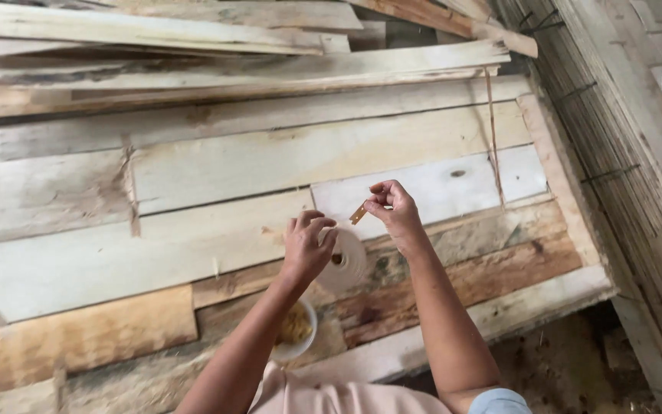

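Observation:
My left hand grips a white roll of tape by its edge, held just above the wooden planks. My right hand pinches a small tan strip between thumb and fingers, a little above and right of the roll. The strip's lower end points toward the roll. Both forearms reach in from the bottom of the view.
A small white bowl with yellowish bits sits under my left forearm. Rough pale and brown planks lie stacked across the whole surface, with loose boards piled at the far side. A slatted wall with wire ties runs along the right. Dirt ground shows bottom right.

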